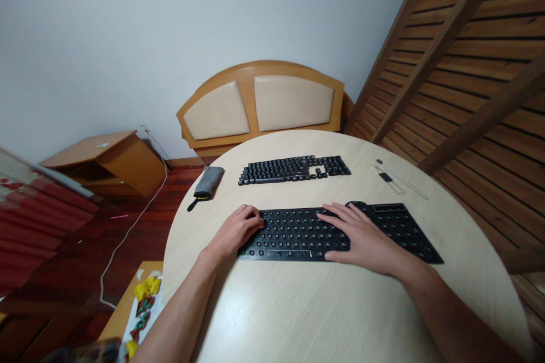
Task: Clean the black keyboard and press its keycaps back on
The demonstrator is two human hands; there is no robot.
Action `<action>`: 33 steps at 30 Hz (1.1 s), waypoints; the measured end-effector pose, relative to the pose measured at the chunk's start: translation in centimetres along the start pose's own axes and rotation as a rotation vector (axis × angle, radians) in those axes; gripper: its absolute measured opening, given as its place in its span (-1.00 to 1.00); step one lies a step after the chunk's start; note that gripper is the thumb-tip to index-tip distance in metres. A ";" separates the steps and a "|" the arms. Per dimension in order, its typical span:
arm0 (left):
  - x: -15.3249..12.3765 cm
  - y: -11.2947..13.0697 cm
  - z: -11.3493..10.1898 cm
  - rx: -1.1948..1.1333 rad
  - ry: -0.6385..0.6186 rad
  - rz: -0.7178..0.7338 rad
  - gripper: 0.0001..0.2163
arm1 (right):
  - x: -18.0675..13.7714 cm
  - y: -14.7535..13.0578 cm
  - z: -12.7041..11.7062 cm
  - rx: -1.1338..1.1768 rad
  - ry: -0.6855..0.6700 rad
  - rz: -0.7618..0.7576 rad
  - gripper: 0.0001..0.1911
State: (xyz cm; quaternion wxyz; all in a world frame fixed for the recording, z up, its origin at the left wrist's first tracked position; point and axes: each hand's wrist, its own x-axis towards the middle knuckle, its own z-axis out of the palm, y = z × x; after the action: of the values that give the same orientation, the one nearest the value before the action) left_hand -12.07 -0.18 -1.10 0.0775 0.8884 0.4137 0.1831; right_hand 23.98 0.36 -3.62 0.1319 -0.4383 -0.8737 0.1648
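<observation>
A black keyboard base [298, 232] without its keycaps lies on the round table, its switches bare. My left hand [242, 228] is at its left end, with fingers curled together over the upper left corner; whatever is between the fingertips is hidden. Across the right-middle part of the base rests my right hand [361, 235], fingers spread and thumb stretched toward the front edge. Loose black keycaps [272, 170] sit behind the base, laid out in keyboard order with a gap near the arrow keys. A dark cable bundle shows partly behind my right hand.
On the round table [306, 306], a grey pouch [208, 181] lies at the left. A wire keycap puller [386, 177] and a thin white stick [409, 182] lie at the right. A padded headboard [293, 102] stands behind, and a slatted wooden panel [460, 57] rises at right.
</observation>
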 end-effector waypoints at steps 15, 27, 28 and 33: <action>0.4 0.0 -0.6 0.038 -0.088 0.086 -0.79 | 0.0 0.0 -0.2 0.003 -0.002 -0.012 -0.13; -0.3 0.8 -0.5 0.114 -0.110 0.121 -0.79 | 0.1 -0.5 -0.4 -0.031 -0.016 -0.003 -0.16; -0.4 0.9 -0.4 0.116 -0.102 0.110 -0.79 | 0.1 -0.5 -0.4 -0.030 -0.016 -0.002 -0.17; -0.3 1.5 -1.1 0.052 -0.168 0.139 -0.75 | 0.1 -0.6 -0.5 -0.024 -0.011 -0.006 -0.15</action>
State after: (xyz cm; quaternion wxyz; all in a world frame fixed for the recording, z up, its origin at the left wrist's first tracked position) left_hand -11.57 -1.43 0.24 0.0759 0.9289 0.3477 0.1021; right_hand 23.70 0.17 -2.87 0.1223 -0.4362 -0.8776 0.1566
